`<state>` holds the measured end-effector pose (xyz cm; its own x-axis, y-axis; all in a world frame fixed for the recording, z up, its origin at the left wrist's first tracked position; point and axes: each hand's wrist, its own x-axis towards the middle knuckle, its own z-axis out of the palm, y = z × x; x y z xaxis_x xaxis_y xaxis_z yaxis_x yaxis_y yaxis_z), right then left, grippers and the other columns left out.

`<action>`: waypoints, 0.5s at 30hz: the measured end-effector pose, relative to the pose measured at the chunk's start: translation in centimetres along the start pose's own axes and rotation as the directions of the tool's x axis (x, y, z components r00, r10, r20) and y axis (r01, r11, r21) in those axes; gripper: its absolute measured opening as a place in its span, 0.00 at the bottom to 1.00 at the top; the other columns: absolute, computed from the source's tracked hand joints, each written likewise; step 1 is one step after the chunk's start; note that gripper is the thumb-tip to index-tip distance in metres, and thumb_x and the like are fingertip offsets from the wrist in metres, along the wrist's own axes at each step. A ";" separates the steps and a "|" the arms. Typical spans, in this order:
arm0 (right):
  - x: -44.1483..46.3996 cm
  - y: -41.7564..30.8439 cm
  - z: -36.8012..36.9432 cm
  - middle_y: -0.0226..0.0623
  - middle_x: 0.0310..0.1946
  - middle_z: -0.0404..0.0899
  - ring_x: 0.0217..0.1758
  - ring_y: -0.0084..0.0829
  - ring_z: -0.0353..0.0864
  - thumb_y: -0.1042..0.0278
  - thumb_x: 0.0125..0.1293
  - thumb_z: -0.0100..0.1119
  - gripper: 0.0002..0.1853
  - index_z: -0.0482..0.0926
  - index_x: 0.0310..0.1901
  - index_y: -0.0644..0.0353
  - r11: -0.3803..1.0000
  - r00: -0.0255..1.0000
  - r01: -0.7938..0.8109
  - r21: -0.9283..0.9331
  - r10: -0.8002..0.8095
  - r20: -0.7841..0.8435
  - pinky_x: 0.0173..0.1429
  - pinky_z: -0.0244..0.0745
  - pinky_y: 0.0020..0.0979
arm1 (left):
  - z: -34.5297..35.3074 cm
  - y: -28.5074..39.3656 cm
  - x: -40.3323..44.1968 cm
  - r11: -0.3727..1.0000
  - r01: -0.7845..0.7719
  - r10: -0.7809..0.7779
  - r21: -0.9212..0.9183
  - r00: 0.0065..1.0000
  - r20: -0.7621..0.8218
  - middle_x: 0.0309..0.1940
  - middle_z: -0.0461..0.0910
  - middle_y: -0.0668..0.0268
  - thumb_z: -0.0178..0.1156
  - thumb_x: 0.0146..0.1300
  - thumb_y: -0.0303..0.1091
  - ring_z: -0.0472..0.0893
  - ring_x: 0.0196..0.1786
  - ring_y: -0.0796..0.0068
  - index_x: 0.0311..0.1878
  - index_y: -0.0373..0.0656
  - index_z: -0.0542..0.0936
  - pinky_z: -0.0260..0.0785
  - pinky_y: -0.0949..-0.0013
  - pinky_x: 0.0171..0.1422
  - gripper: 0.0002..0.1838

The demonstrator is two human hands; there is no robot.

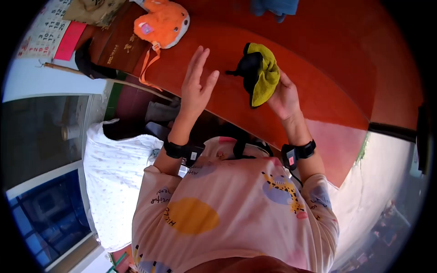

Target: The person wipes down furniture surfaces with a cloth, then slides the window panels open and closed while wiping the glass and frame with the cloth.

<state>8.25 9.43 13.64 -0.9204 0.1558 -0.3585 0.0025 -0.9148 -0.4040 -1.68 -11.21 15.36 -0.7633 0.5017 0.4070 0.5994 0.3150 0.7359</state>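
Note:
A soft yellow-green and black cloth item (265, 77), bunched up with a short black tab or strap at its left side, is held above the red-brown table. My right hand (286, 96) grips it from the right, with the thumb showing and the other fingers mostly hidden behind the cloth. To its left, my left hand (196, 84) is raised with fingers stretched out and thumb apart, touching nothing. What the cloth item is exactly, I cannot tell.
An orange plush animal (161, 23) with an orange strap lies on the table (327, 50) at the upper left. Blue cloth (275, 7) sits at the far edge. A wooden stick (123, 82), a calendar (43, 34) and white patterned fabric (116, 177) are on the left.

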 end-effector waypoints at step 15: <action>7.3 13.3 6.9 0.37 0.69 0.63 0.70 0.30 0.63 0.66 0.75 0.48 0.20 0.68 0.65 0.60 0.770 0.945 -0.053 -0.636 0.244 0.218 0.70 0.61 0.34 | -1.6 -8.0 -5.9 0.824 0.563 -0.562 -0.063 0.826 0.043 0.54 0.78 0.54 0.64 0.61 0.37 0.80 0.55 0.56 0.67 0.40 0.67 0.71 0.66 0.56 0.32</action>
<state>-1.09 -4.21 11.46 -0.9542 -0.1574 -0.2543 0.2989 -0.4757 -0.8272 -2.37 -17.93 7.96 -0.9570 0.2721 -0.1004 0.0485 0.4915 0.8695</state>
